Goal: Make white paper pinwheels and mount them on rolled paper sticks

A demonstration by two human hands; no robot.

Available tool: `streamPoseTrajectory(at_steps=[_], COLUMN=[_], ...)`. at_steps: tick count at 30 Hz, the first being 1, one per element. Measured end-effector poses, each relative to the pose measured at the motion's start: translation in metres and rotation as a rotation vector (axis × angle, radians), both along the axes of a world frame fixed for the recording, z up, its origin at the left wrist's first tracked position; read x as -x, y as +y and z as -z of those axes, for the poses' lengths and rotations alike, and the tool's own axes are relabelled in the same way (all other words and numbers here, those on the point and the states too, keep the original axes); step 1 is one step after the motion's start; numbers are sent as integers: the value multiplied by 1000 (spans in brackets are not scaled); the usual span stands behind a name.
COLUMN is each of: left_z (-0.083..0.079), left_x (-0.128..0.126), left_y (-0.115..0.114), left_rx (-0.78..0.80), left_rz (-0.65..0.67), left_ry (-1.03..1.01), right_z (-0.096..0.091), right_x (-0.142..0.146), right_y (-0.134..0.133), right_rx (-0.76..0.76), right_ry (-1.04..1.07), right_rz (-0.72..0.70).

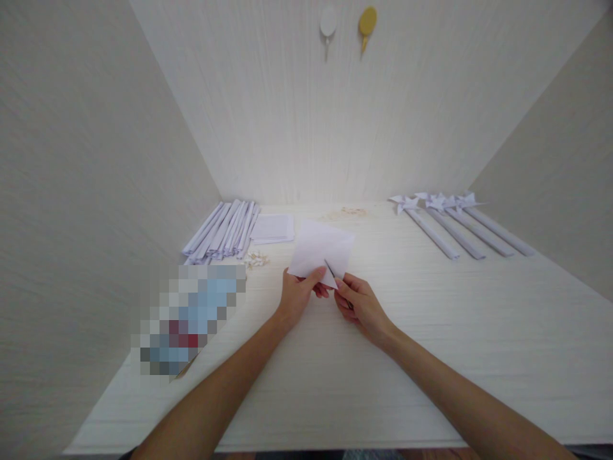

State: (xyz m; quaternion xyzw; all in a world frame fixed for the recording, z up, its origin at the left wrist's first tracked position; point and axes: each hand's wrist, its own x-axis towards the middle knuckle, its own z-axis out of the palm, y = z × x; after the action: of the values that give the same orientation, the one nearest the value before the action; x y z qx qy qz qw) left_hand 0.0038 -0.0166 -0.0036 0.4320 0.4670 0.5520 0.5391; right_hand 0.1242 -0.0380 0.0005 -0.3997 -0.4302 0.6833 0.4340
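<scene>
A square sheet of white paper [322, 245] is held up over the middle of the table. My left hand [301, 291] grips its lower left edge, thumb on top and fingers underneath. In my right hand [359, 303] is a pair of scissors [330, 267], closed around the handles, which the fingers mostly hide. A dark blade lies over the paper near its lower corner, pointing up and left toward the middle. Just left of the held sheet, a small stack of white paper squares [272, 228] lies flat on the table.
Rolled white paper sticks [227, 230] are piled at the back left, near small pale pins or scraps [257, 259]. A blurred-out object [194, 319] lies at left. Several paper pinwheels on sticks [431, 233] lie at right. More tiny bits [353, 211] lie by the back wall, which has hooks [367, 22].
</scene>
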Motion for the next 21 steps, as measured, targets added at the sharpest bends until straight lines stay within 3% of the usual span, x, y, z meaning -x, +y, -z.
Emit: streamPoseTrajectory(at_steps=[21], left_z=[-2], left_x=[-1], left_y=[-1], left_rx=[-11], left_rz=[7], left_ry=[-25], right_z=[-2], right_x=[0], right_y=[0], right_rx=[-8], right_ry=[13], right_rz=[8])
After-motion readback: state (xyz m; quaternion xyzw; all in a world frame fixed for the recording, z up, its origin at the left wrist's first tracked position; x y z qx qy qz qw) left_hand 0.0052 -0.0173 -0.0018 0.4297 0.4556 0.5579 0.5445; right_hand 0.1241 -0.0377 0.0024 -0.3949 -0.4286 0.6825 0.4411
